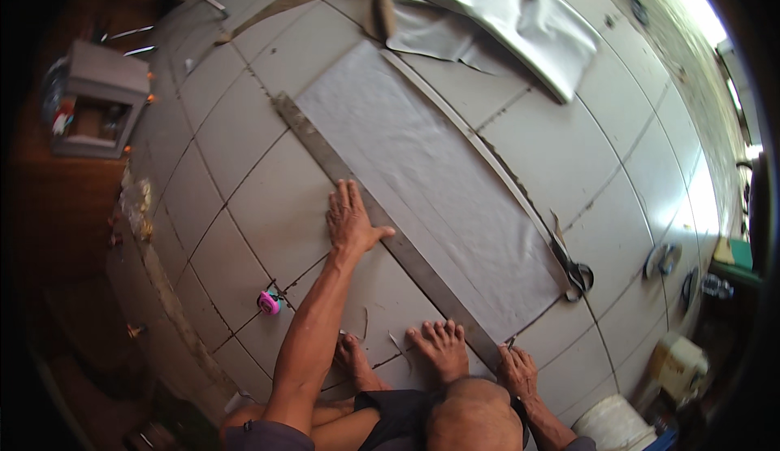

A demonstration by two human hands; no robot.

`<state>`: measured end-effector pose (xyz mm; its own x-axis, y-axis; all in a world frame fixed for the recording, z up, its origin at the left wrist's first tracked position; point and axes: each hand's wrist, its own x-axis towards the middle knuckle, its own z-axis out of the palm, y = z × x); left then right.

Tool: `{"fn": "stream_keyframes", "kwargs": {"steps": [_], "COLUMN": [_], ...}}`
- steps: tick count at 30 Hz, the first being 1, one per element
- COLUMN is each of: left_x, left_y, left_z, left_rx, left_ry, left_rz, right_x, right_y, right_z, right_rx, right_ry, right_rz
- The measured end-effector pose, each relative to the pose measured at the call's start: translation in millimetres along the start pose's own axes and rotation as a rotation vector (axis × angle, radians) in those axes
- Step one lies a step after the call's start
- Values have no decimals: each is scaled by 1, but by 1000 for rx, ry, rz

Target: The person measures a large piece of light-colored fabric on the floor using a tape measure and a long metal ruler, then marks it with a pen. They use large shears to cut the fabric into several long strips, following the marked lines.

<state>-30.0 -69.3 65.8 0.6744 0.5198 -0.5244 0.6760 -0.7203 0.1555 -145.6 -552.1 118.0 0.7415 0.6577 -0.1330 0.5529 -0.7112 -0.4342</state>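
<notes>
A grey sheet of material (431,175) lies flat on the tiled floor, its surface slightly wrinkled. Along its left long edge runs a long metal straightedge (418,276). My left hand (351,222) presses on the middle of the straightedge with fingers spread. At its near end, by the sheet's bottom corner, my right hand (517,370) is closed. A thin, dark pointed tool (510,342) sticks up from its fingers; its kind is too small to tell. Black-handled scissors (578,278) rest at the sheet's right corner. My bare foot (443,349) is beside the straightedge.
Folded silvery material (496,16) lies beyond the sheet. A pink and turquoise tape measure (270,301) sits left of my forearm. At the right are a roll of tape (663,261), a yellowish container (678,367) and a white bucket (615,427). A grey stool (101,97) stands far left.
</notes>
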Motion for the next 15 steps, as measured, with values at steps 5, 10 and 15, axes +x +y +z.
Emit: {"fn": "stream_keyframes", "kwargs": {"steps": [5,10,15], "left_x": [2,4,1], "left_y": [3,-9,-13], "left_z": [-7,-4,-5], "left_rx": [0,-44,-82], "left_ry": [-50,-67,0], "left_rz": [-38,8,20], "right_x": [121,292,435], "right_y": [-16,-65,-119], "right_z": [3,38,69], "right_rx": [324,544,631], "right_ry": [-68,202,134], "right_rz": [2,-245,-317]}}
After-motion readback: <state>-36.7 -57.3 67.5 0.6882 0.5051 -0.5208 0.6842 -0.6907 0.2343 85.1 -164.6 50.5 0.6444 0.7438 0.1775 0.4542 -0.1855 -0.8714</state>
